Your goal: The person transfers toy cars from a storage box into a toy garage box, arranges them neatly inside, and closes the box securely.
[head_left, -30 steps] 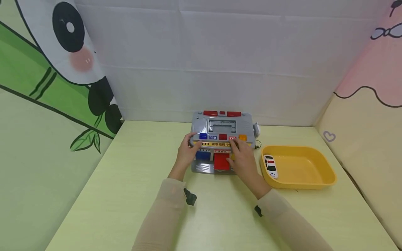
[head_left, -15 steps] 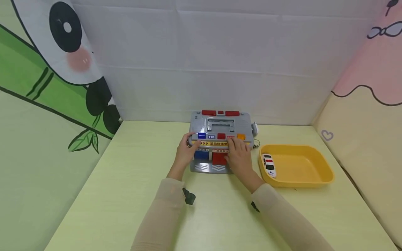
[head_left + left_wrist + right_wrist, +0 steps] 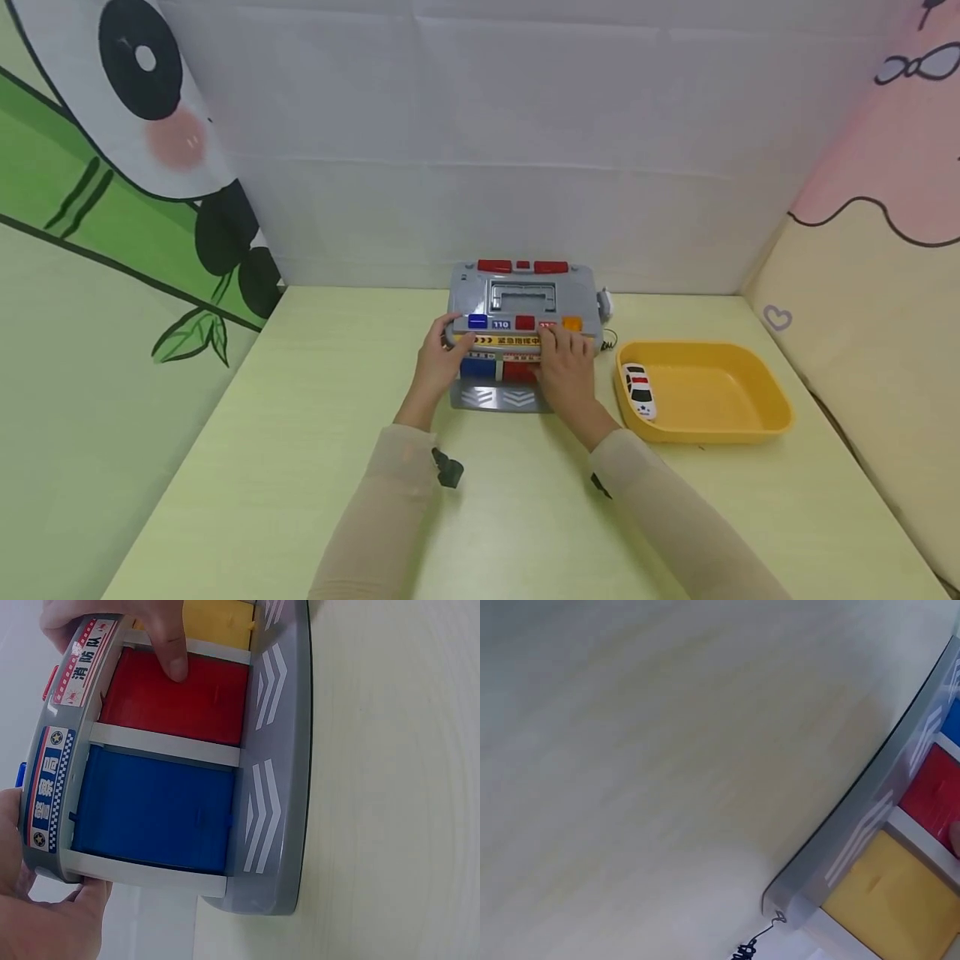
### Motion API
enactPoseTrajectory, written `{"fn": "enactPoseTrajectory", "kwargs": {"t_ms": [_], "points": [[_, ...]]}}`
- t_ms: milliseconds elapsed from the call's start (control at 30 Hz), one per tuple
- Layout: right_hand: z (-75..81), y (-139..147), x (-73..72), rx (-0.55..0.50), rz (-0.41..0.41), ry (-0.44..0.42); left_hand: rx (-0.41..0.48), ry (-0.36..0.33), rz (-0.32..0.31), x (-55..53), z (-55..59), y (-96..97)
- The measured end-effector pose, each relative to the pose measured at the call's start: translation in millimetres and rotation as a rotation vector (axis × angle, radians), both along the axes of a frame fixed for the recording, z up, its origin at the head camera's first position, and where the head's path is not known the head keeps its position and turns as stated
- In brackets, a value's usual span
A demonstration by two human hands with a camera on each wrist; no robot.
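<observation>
A grey toy garage (image 3: 468, 292) with coloured buttons and red roof lights stands near the back of the table. My left hand (image 3: 435, 367) grips its left end, thumb at the front and fingers over the top. Across the roof's front edge rest the fingers of my right hand (image 3: 566, 371), near the red button label. In the left wrist view its thumb presses on the red door (image 3: 161, 712), which lies in its frame. Beside that are the flat blue door (image 3: 154, 806) and the yellow door (image 3: 889, 896). My right hand partly covers the yellow door in the head view.
Right of the garage stands a yellow tray (image 3: 705, 437), with a white toy police car (image 3: 640, 392) along its left wall. A grey-white handset (image 3: 604, 305) with a coiled cord (image 3: 609, 340) hangs on the garage's right side. A white sheet (image 3: 517, 208) closes off the back.
The red door, earlier tilted outward, has swung back into its frame under my right thumb. My right hand has shifted slightly left; my left hand keeps its hold.
</observation>
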State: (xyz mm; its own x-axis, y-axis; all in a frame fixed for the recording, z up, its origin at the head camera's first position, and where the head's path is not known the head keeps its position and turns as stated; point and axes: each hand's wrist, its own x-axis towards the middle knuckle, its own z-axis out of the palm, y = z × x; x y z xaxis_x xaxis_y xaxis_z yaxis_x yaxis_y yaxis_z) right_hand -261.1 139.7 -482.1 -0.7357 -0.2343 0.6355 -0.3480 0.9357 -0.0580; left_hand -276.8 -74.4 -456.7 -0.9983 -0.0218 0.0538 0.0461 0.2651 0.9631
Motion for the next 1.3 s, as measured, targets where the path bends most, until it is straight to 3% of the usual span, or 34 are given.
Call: {"fn": "enactPoseTrajectory", "kwargs": {"t_ms": [300, 900, 1300], "points": [[-0.2, -3.1, -5.4, -0.003, -0.006, 0.066, -0.005, 0.003, 0.001, -1.3, 6.4, -2.4], [17.9, 4.0, 11.0, -0.055, 0.056, -0.127, -0.001, -0.041, -0.018, -4.8, 8.3, -7.0], [16.4, 16.7, 23.1, -0.087, 0.123, -0.141, -0.001, -0.086, -0.021, -8.0, 15.3, -9.4]]}}
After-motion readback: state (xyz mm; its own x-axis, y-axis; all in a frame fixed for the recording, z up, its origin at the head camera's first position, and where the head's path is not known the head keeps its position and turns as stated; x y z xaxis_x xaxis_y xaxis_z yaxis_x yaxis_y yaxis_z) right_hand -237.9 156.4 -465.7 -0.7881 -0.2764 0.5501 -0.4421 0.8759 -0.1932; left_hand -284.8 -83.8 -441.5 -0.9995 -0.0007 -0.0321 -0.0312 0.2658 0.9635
